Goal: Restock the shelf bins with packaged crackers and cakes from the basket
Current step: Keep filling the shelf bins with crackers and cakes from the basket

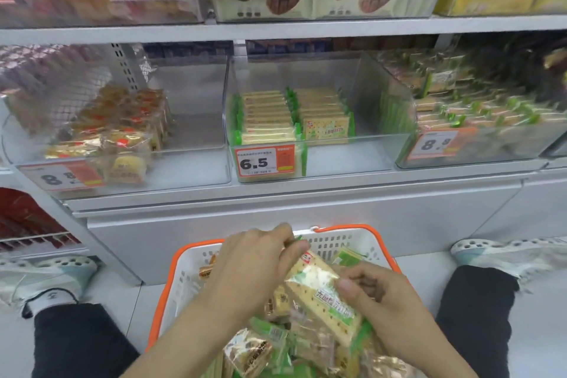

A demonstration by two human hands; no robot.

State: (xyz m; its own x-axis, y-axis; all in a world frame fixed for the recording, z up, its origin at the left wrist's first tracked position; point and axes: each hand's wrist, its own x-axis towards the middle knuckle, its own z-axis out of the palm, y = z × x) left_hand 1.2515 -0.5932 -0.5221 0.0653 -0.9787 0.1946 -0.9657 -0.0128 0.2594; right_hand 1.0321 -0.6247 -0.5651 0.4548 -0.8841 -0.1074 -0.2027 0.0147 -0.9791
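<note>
We faced a grey store shelf [276, 30] lined with clear plastic bins, each carrying an orange and white price tag. The middle bin [319, 163], tagged 6.5 [264, 161], held two neat rows of green-edged cracker packs [294, 116] at its back left, with bare floor in front and to the right. The left bin [122, 172] held gold-wrapped cakes [119, 132] piled loosely, and the right bin [478, 150] was heaped with green-wrapped packs.

Below the shelf, on the floor between our knees, sat a white basket [337, 242] with an orange rim, full of mixed cracker and cake packs. Over it we held one cracker pack [322, 288] tilted, raised above the pile. Our left hand [248, 267] pinched its upper end, fingers [294, 247] curled round the wrapper's corner. Our right hand [386, 301] gripped its lower part, thumb pressed on the printed face and the other fingers curled beneath. A gold-wrapped cake [248, 351] lay at the near edge of the pile.
</note>
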